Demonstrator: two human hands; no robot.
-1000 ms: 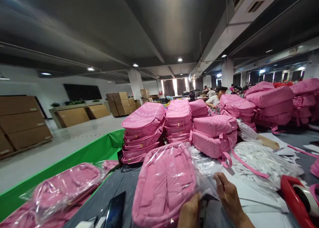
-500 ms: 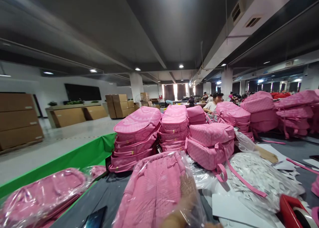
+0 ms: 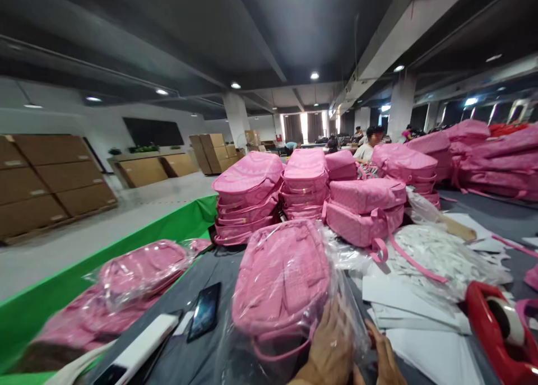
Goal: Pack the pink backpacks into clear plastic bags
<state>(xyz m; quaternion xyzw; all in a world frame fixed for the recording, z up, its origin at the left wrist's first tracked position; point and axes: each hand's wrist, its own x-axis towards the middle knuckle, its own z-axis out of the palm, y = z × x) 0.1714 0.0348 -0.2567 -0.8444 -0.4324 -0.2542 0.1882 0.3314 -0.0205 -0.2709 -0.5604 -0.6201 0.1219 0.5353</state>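
Observation:
A pink backpack (image 3: 281, 273) lies on the dark table in front of me, inside a clear plastic bag (image 3: 235, 348). My left hand (image 3: 330, 340) rests on the lower right side of the plastic, fingers stretched out and pointing away from me. Just to its right is my right hand (image 3: 383, 356), only partly in view at the bottom edge. Its fingers are extended beside the loose edge of the plastic, and I see nothing gripped in them.
Stacked pink backpacks (image 3: 247, 177) stand behind. At left, bagged backpacks (image 3: 143, 267) lie beside a green sheet (image 3: 185, 217). A phone (image 3: 204, 311) and a white box (image 3: 147, 343) are near me. White papers (image 3: 432, 346) and a red tape dispenser (image 3: 504, 334) lie right.
My view has tipped downward. My left hand has come back from further up the backpack's right side to its lower right corner. More of my right hand shows.

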